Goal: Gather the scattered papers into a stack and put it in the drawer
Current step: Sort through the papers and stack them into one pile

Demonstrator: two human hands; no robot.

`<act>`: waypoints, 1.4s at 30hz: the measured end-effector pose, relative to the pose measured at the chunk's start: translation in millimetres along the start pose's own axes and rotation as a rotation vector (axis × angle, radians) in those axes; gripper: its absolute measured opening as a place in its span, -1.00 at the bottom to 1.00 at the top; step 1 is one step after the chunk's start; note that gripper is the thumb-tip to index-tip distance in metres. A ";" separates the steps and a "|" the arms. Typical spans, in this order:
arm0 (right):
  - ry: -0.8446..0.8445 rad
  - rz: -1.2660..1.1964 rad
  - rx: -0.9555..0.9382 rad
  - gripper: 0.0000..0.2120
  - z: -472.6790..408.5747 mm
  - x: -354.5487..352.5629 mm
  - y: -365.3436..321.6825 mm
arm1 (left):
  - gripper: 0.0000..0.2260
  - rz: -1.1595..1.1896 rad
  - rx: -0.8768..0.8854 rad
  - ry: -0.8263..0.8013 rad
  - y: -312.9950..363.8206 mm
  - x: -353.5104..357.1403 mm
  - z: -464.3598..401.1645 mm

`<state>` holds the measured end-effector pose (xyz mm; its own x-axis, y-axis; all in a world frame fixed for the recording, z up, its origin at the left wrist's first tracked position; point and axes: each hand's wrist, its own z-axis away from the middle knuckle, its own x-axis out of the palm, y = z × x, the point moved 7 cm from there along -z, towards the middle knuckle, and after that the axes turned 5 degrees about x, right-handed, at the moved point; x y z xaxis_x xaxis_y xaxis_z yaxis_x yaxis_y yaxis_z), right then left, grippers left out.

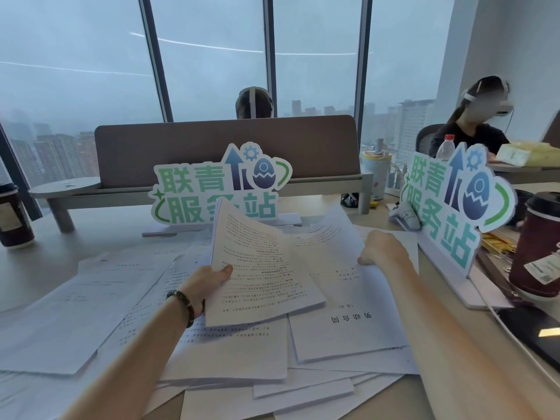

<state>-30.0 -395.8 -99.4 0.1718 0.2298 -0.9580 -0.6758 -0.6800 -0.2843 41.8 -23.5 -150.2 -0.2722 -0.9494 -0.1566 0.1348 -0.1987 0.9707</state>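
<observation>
Several white printed papers (100,301) lie scattered and overlapping across the desk in front of me. My left hand (207,283) grips the left edge of a thin stack of sheets (260,268), lifted and tilted above the pile. My right hand (383,250) pinches the edge of another sheet (330,247) lying further right, fingers curled over it. A sheet with a printed title (348,331) lies under the lifted stack. No drawer is in view.
Two standing cut-out signs, one (218,183) behind the papers, one (454,207) at the right. A dark red cup (539,247) and a black device (533,331) sit at the right, another cup (13,216) far left. A grey divider (181,147) with people beyond.
</observation>
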 end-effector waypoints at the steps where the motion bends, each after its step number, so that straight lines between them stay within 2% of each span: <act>1: -0.014 0.001 -0.011 -0.75 -0.5 -0.7 -0.2 | -0.74 -0.003 0.003 0.001 0.6 -0.1 0.3; 5: -0.215 -0.020 -0.073 -0.58 0.8 3.4 1.3 | -0.74 -0.004 0.006 0.006 1.9 -0.7 1.0; 7: -0.259 -0.042 -0.093 -0.56 1.3 0.5 1.1 | -0.74 0.017 0.004 0.004 2.5 -0.5 1.5; 11: -0.285 -0.289 -0.136 -0.66 -1.0 -14.9 -1.2 | -0.73 0.039 0.010 -0.007 4.5 0.7 2.8; 14: -0.425 -0.514 -0.216 -0.79 12.5 -21.5 -7.0 | -0.72 0.017 0.016 -0.004 4.3 0.3 2.7; 16: -0.495 -0.460 -0.276 -0.85 23.1 -20.6 -10.6 | -0.72 0.008 0.011 0.000 3.7 -0.3 2.7; 18: -0.480 -0.320 -0.309 -0.81 26.5 -20.7 -13.8 | -0.71 -0.005 0.009 0.002 3.2 -1.0 1.9; 20: -0.431 -0.317 -0.302 -0.75 22.8 -27.1 -17.6 | -0.71 -0.012 0.010 0.005 4.0 -1.0 2.5; 25: -0.381 -0.763 -0.274 -0.69 21.7 -62.4 -31.5 | -0.72 -0.029 0.015 0.010 6.4 -0.5 5.0; 28: -0.356 -0.939 -0.364 -0.68 31.5 -87.0 -48.6 | -0.72 -0.030 0.019 0.008 7.1 -0.2 5.9; 30: -0.325 -0.991 -0.449 -0.54 38.9 -104.4 -65.1 | -0.72 -0.025 0.025 0.004 8.1 0.2 6.8; 32: -0.327 -1.034 -0.524 -0.22 46.3 -116.9 -81.6 | -0.72 -0.005 0.029 0.004 8.9 -0.1 8.2; 33: -0.339 -1.077 -0.541 -0.13 49.1 -120.9 -88.1 | -0.72 0.014 0.031 0.003 9.3 -0.2 9.2; 34: -0.361 -1.139 -0.560 -0.14 51.3 -123.3 -93.6 | -0.71 0.040 0.031 -0.001 10.0 -0.2 9.7; 38: -0.479 -1.321 -0.603 -0.45 63.7 -124.7 -103.1 | -0.77 0.104 0.074 -0.017 16.4 -0.3 14.3; 40: -0.468 -1.318 -0.596 -0.50 57.3 -115.9 -99.9 | -0.78 0.144 0.104 -0.054 21.2 1.7 18.1; 42: -0.419 -1.264 -0.538 -0.53 45.2 -100.7 -92.2 | -0.71 0.219 0.113 -0.083 24.7 2.7 17.7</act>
<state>-17.3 -324.8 25.0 0.1579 0.9874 -0.0013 0.1323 -0.0225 -0.9910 27.5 -26.7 -123.4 -0.3258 -0.9428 0.0710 0.0933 0.0427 0.9947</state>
